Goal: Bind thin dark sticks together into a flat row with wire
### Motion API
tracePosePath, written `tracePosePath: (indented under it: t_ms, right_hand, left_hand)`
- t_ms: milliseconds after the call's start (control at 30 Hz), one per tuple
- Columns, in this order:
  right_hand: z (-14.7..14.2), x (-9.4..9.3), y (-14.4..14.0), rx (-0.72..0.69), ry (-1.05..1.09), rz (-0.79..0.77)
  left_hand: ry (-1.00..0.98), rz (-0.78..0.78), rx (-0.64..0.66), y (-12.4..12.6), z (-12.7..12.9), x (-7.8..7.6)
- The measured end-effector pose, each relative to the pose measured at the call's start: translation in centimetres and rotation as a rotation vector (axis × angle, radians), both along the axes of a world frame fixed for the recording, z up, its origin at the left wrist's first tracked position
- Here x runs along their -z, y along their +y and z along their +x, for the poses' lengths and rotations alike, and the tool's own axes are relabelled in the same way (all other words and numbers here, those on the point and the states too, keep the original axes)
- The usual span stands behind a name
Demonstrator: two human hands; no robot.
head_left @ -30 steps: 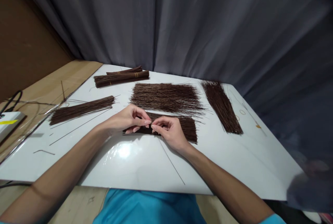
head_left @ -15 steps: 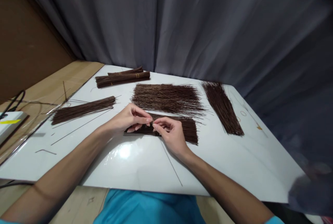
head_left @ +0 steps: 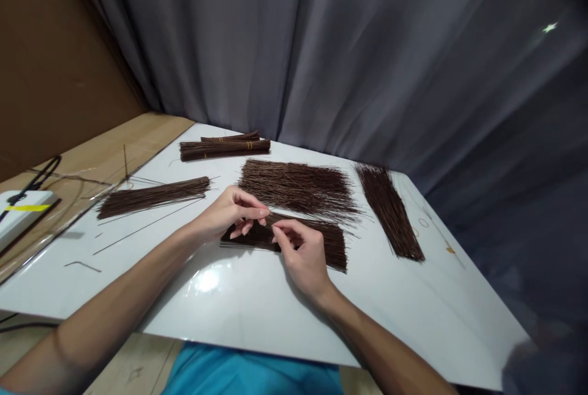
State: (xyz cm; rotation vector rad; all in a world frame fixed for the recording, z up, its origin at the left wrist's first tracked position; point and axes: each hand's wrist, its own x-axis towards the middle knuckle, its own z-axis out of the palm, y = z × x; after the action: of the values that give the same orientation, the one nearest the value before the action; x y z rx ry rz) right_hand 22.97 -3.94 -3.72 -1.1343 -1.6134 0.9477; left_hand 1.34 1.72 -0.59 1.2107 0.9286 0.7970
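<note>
left hand (head_left: 229, 214) pinching thin stick (head_left: 267, 212); right hand (head_left: 301, 254) curled over pile (head_left: 316, 242)

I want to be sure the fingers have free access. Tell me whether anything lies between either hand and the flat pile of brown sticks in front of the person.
Nothing visible does. The left hand and right hand both sit directly on the near pile of brown sticks, fingertips pinched together just above it.

The person is wearing a bright turquoise-blue top (head_left: 257, 373), showing at the near edge. Both forearms are showing bare, and the left hand (head_left: 229, 214) and right hand (head_left: 303, 254) are wearing nothing.
</note>
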Motion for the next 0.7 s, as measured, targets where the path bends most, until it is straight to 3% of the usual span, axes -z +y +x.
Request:
tracePosePath:
  t_ms: [700]
  right_hand:
    - [0.61, 0.67, 0.51, -0.027, -0.007, -0.014]
  left_hand:
    - [0.088, 0.054, 0.018, 0.0, 0.05, 0.23]
